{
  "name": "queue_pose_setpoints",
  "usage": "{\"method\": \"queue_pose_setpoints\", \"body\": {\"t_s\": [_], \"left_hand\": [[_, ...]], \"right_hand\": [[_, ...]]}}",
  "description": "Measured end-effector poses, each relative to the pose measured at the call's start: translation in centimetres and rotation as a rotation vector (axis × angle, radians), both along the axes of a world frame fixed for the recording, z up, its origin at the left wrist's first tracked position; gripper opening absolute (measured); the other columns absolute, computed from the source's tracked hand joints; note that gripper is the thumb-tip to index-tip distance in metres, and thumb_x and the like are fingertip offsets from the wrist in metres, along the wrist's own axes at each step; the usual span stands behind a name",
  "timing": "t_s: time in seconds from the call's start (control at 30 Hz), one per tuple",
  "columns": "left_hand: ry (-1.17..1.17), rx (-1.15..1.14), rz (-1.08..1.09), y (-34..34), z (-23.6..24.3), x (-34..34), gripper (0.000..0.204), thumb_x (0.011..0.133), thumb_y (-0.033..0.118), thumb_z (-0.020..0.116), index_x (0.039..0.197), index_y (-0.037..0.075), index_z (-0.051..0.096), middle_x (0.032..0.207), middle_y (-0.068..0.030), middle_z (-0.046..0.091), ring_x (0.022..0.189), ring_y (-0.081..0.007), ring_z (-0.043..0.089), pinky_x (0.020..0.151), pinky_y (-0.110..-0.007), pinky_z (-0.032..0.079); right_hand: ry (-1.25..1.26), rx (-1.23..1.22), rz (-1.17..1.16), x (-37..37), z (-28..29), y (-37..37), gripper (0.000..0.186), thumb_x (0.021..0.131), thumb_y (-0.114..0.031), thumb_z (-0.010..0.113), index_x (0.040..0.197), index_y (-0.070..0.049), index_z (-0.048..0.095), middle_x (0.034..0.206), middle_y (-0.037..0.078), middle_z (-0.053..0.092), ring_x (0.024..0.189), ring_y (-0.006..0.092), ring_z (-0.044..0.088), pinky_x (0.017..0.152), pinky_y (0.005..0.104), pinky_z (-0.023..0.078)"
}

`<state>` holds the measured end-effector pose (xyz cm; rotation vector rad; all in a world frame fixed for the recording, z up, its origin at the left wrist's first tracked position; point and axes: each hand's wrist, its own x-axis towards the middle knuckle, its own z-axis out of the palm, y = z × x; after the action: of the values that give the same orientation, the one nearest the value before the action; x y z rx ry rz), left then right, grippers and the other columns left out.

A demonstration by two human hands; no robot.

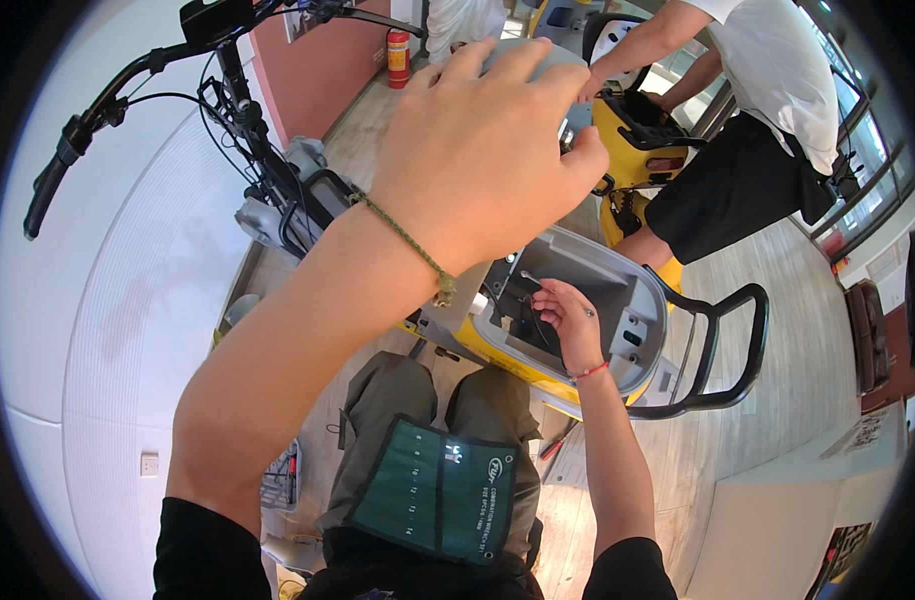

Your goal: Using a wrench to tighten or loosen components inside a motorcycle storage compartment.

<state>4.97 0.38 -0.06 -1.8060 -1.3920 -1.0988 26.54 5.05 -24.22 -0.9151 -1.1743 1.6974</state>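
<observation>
My left hand [492, 130] is raised large in the foreground, its fingers spread and curved over a grey panel [577, 120] that it mostly hides. Below it, my right hand [567, 320] holds a slim silver wrench [529, 278] inside the open grey compartment [622, 270] of a yellow bike body [512, 360]. Dark cables [532, 325] lie in the compartment. A green tool roll [397, 500] rests across my lap, with small silver pieces in one upper pocket.
Handlebars [72, 140] rise at upper left beside a white wall. A black tube rail [747, 340] edges the compartment. Another person [757, 70] bends over a second yellow vehicle [632, 150]. A fire extinguisher [397, 60] stands behind; a red-handled tool [552, 445] lies on the floor.
</observation>
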Motion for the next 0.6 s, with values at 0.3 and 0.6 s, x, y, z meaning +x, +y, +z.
{"method": "queue_pose_setpoints", "body": {"t_s": [0.3, 0.6], "left_hand": [[-0.028, 0.017, -0.017, -0.1, -0.1, -0.5, 0.035, 0.084, 0.032, 0.064, 0.111, 0.012, 0.072, 0.124, -0.0118, 0.068, 0.115, -0.0307, 0.063, 0.096, -0.046, 0.05], [-0.046, 0.019, -0.078, 0.3, 0.0, 0.4, 0.028, 0.082, 0.033, 0.066, 0.099, 0.011, 0.072, 0.112, -0.0085, 0.069, 0.109, -0.0307, 0.064, 0.091, -0.047, 0.05]], "right_hand": [[-0.133, 0.04, 0.22, -0.3, 0.5, -0.6, 0.051, 0.096, -0.012, 0.057, 0.144, 0.0, 0.047, 0.137, 0.012, 0.056, 0.114, 0.0175, 0.059, 0.089, 0.0284, 0.047], [-0.19, -0.006, 0.187, -0.6, 0.0, -0.4, 0.049, 0.093, 0.001, 0.052, 0.142, -0.002, 0.049, 0.129, 0.009, 0.064, 0.098, 0.0141, 0.065, 0.075, 0.0243, 0.047]]}}
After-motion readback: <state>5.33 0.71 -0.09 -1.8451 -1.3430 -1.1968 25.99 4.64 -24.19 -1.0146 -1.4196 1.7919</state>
